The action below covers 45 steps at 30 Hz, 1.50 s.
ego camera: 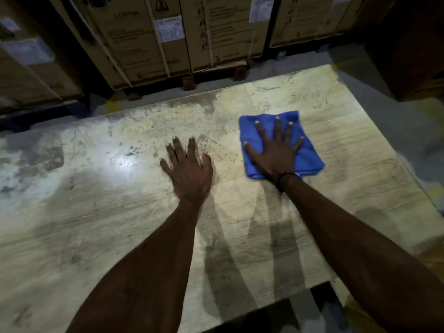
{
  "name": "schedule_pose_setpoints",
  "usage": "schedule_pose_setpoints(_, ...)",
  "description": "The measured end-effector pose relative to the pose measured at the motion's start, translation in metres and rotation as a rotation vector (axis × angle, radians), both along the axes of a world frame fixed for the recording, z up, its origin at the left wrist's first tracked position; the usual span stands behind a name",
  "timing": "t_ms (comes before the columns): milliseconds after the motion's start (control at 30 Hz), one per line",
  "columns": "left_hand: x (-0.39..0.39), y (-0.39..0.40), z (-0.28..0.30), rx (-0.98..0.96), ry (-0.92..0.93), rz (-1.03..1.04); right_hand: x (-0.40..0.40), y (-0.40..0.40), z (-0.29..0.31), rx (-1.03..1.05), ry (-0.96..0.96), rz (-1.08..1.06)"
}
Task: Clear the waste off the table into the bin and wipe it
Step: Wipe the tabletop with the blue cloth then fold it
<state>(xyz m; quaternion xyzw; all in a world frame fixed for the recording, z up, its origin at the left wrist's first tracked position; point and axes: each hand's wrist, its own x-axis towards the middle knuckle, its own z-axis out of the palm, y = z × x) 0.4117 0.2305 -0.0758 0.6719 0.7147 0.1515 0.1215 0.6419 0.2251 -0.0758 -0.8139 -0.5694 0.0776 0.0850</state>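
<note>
Cartons (134, 42) stand stacked on blocks along the far side, beyond the table (101, 212), whose pale top is scuffed, stained and dull with grime across its left half. No loose waste shows anywhere on the surface, and no bin is in view, so the clearing part looks done and the wiping is the step in hand.

Near the middle, the left hand (188, 168) lies flat on the bare wood, fingers straight and spread, holding nothing; it seems to be bracing the body.

Just to its right, apart from it, the right hand (276, 150) presses down on the blue cloth (307, 155), palm flat and fingers fanned out over it, not curled round it. The cloth is folded into a rough square, lying toward the far right part of the table, with its corners turned a little askew to the table edge.

The dirtiest stretch lies to the left of the cloth, past the left hand. So the wipe most likely has to sweep leftward, and the bracing hand sits squarely in that path.
</note>
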Motion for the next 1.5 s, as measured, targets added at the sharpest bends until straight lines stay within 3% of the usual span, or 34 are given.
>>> schedule_pose_setpoints(133, -0.002, 0.005, -0.003, 0.001, 0.022, -0.022, -0.052, -0.044, -0.007, 0.049, -0.040, 0.230)
schedule_pose_setpoints(267, -0.010, 0.001, -0.006, -0.009, 0.011, -0.068, -0.054, -0.112, -0.010, 0.060, -0.079, 0.323)
schedule_pose_setpoints(467, -0.045, -0.062, 0.002, 0.019, -0.002, -0.185, 0.014, -0.145, -0.004, 0.048, -0.094, 0.090)
schedule_pose_setpoints(600, -0.062, -0.130, 0.004, 0.023, 0.006, -0.172, -0.010, -0.139, -0.003, 0.036, -0.047, -0.005)
schedule_pose_setpoints(800, -0.095, -0.190, 0.003, 0.001, 0.031, -0.077, -0.110, -0.235, 0.004, 0.039, -0.070, 0.329)
schedule_pose_setpoints(933, -0.132, -0.185, 0.007, -0.018, 0.036, -0.055, -0.096, -0.261, 0.005, 0.019, -0.079, 0.304)
schedule_pose_setpoints(1167, -0.180, -0.144, 0.002, -0.022, 0.076, -0.049, -0.130, -0.156, -0.001, 0.064, -0.050, 0.109)
schedule_pose_setpoints(1333, -0.193, -0.115, -0.005, 0.007, 0.097, -0.085, -0.218, -0.177, -0.002, 0.103, -0.087, 0.300)
schedule_pose_setpoints(1500, -0.206, -0.084, -0.007, 0.011, 0.095, -0.103, -0.205, -0.214, 0.000, 0.057, -0.056, 0.371)
